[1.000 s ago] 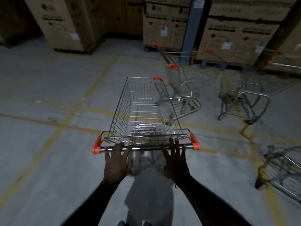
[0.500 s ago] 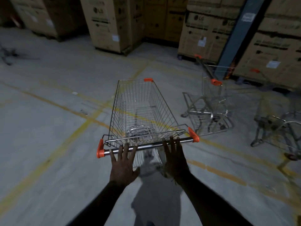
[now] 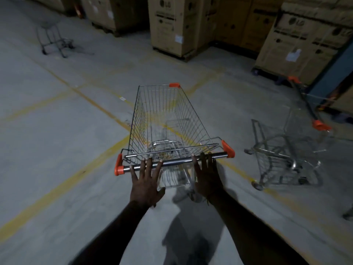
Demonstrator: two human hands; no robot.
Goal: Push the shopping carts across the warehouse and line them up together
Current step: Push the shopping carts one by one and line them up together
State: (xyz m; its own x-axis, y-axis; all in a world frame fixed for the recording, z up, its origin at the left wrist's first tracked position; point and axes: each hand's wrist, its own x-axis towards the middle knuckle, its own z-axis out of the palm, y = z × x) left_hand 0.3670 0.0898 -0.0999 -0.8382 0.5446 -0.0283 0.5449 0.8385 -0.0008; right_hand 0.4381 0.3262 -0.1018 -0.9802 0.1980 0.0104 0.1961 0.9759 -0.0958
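Flat, uncurled left hand (image 3: 146,183) and right hand (image 3: 207,177) press an empty cart's handle bar (image 3: 174,162); curling fingers around it should steer better toward the toppled cart (image 3: 286,155) at right.

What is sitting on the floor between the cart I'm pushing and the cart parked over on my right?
Nothing visible. Both hands, left hand and right hand, lie open on the pushed cart's handle, and only bare concrete floor with yellow lines separates it from the cart on the right.
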